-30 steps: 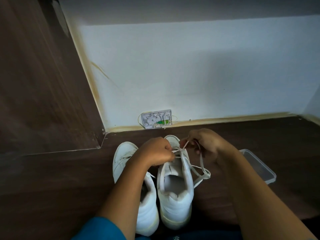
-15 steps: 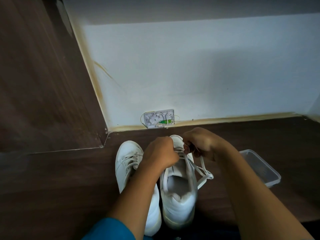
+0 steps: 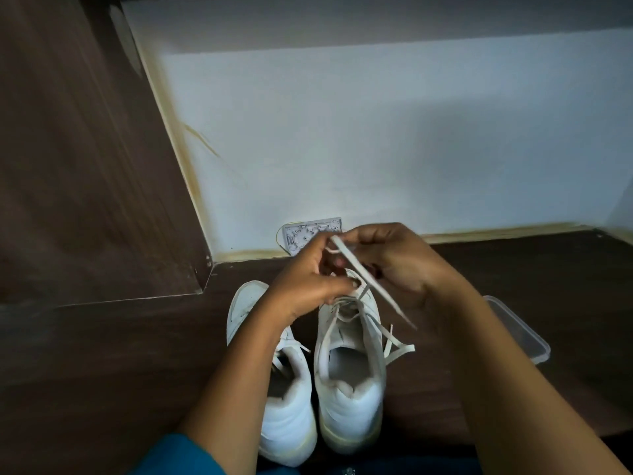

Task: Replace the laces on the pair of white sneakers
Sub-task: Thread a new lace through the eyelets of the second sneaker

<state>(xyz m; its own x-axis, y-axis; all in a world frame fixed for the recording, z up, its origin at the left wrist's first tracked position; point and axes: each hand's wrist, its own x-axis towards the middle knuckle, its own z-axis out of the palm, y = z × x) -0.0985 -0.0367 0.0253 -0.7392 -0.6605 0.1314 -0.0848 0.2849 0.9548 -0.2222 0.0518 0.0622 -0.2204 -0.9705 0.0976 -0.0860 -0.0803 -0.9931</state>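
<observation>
- Above the toe of the right-side sneaker, in the head view, both hands meet. The left hand has curled fingers and pinches the lace close to the front eyelets. The right hand pinches the same lace higher up, so one flat strand runs tight and slants down to the right of this sneaker.
- This sneaker stands on the dark floor with its heel toward the person, and loose lace hangs over its right edge. The left-side sneaker stands just beside it, partly under the left forearm.
- To the right of the sneaker, near it, lies a clear plastic container. Beyond its toe, a small wall plate sits low on the wall.
- I cannot tell whether the strand is going out or in. In my judgement, the left hand should steady the eyelet row while the right hand draws the strand straight, slowly, and without a twist.
</observation>
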